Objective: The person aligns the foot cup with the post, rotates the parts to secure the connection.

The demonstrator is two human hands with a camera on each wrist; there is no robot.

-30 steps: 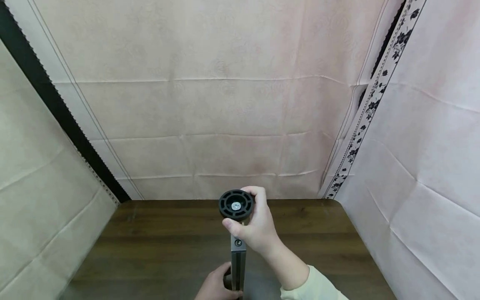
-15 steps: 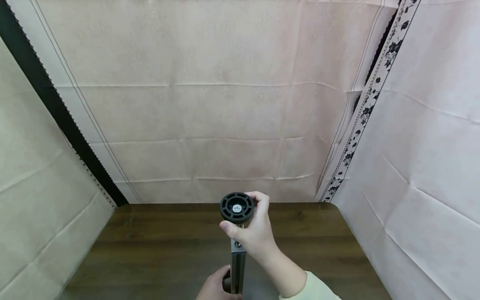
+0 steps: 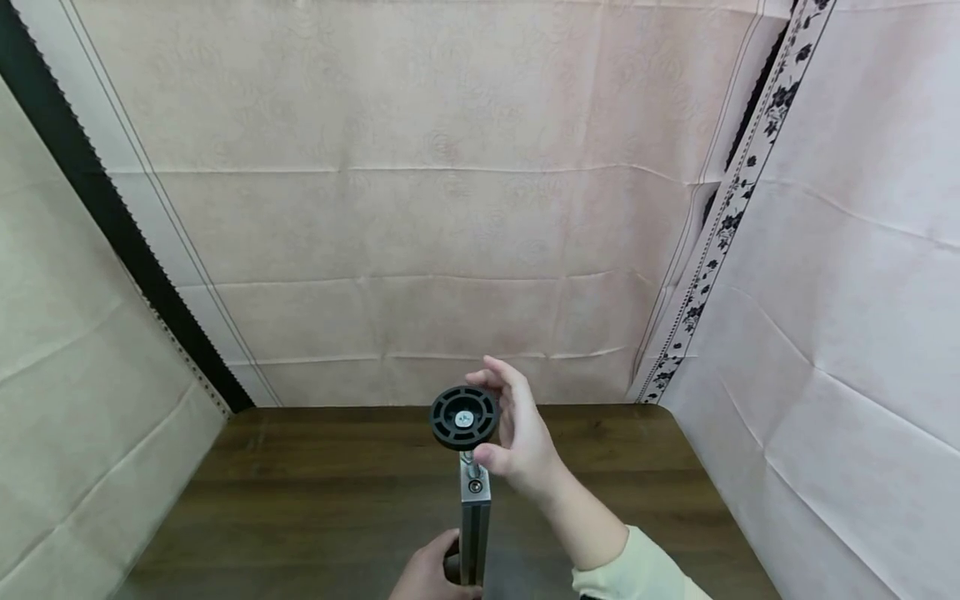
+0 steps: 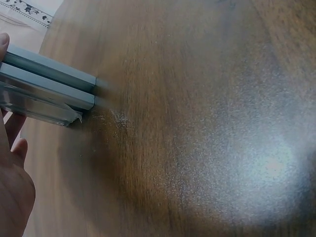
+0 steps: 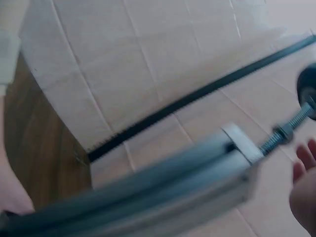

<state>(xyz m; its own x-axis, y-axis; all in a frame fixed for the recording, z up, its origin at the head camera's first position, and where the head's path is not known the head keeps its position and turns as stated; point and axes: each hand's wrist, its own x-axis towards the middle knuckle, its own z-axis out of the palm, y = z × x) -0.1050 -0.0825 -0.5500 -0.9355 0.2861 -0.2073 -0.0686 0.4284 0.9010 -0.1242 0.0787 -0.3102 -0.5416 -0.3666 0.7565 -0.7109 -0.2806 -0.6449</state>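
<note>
An aluminium profile (image 3: 475,542) stands upright, its lower part gripped by my left hand (image 3: 431,571). A round black levelling foot (image 3: 442,421) tops it, on a threaded stem with a nut (image 5: 283,132) that shows in the right wrist view. Beside the foot, my right hand (image 3: 528,446) has its fingers spread and loosely bent, the thumb close to the disc's edge. In the left wrist view, the profile's lower end (image 4: 49,79) points at the tabletop, and clear film (image 4: 39,106) lies along one side; my left hand (image 4: 15,187) shows at the left edge.
The brown wooden table (image 3: 337,492) spreads under both hands. Pale cloth (image 3: 450,217) hangs behind it, with more cloth at the left (image 3: 75,375) and right (image 3: 847,333). A black strip (image 3: 127,217) runs down the left corner.
My right hand has loosened from the levelling foot, its fingers spreading and the thumb shifting right. The foot sits slightly further left; the left hand keeps its hold on the profile.
</note>
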